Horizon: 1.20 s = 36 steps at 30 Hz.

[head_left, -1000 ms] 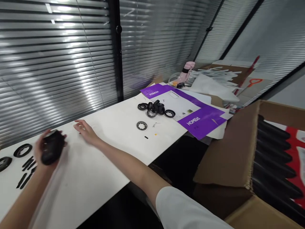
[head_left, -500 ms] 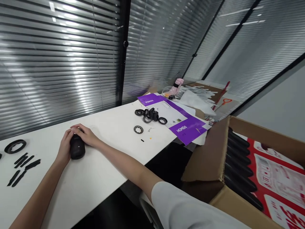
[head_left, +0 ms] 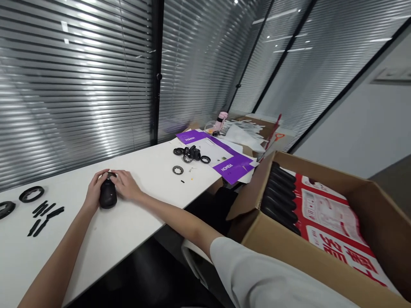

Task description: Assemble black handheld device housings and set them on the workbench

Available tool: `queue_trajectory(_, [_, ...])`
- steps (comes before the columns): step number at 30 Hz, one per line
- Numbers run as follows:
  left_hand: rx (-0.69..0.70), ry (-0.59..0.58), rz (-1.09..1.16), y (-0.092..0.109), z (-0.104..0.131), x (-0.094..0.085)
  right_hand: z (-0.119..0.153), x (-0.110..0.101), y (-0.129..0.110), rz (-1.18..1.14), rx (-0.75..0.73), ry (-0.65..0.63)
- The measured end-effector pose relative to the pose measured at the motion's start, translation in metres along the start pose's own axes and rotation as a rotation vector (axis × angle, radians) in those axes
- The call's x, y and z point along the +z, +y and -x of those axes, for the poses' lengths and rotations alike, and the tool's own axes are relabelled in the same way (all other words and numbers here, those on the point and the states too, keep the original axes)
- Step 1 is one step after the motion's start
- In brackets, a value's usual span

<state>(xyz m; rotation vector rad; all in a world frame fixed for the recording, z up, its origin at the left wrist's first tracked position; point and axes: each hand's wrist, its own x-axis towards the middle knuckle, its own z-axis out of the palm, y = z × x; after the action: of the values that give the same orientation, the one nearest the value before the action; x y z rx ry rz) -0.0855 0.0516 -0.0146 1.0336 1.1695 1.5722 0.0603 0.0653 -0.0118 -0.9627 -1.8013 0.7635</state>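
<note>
Left forearm (head_left: 69,244) angles up from lower left, right forearm (head_left: 173,217) reaches across worktop (head_left: 150,171) from lower right; left hand (head_left: 94,188) and right hand (head_left: 127,185) cup far end of black object (head_left: 108,197), grip snug around it; object on worktop, right of black strips (head_left: 55,212)

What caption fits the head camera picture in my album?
Both hands cup a rounded black object at a white table, near black strips and notched rings.
</note>
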Motion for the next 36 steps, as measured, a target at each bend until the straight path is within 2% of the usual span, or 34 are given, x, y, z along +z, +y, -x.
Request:
queue_trajectory(2, [-0.036,-0.016,0.022,0.0,0.001,0.0,0.003,-0.03,0.003,0.141,0.005,0.028])
queue_trajectory(4, [-0.079,-0.016,0.075,-0.001,0.001,0.0,0.004,-0.072,0.007,0.312,0.089,0.079])
queue_trajectory(8, [-0.1,0.026,0.162,-0.001,-0.001,0.002,0.013,-0.156,0.017,0.664,0.431,0.191])
queue_trajectory(10, [-0.087,0.043,0.185,0.001,0.0,0.004,0.026,-0.184,0.023,0.741,0.57,0.235])
queue_trajectory(12, [-0.08,0.054,0.193,0.006,0.003,0.006,0.041,-0.199,0.03,0.724,0.625,0.262])
queue_trajectory(16, [-0.082,0.06,0.176,0.016,0.01,0.009,0.06,-0.208,0.046,0.575,0.545,0.335])
queue_trajectory(19, [-0.085,0.062,0.18,0.02,0.013,0.012,0.052,-0.213,0.055,0.501,0.509,0.373])
queue_trajectory(24, [-0.109,0.059,0.204,0.018,0.012,0.011,0.01,-0.219,0.07,0.304,0.542,0.407])
queue_trajectory(30, [-0.152,0.044,0.234,0.019,0.013,0.012,-0.044,-0.204,0.084,0.078,0.72,0.417])
queue_trajectory(36, [-0.148,0.056,0.244,0.02,0.014,0.015,-0.072,-0.201,0.087,-0.006,0.771,0.443])
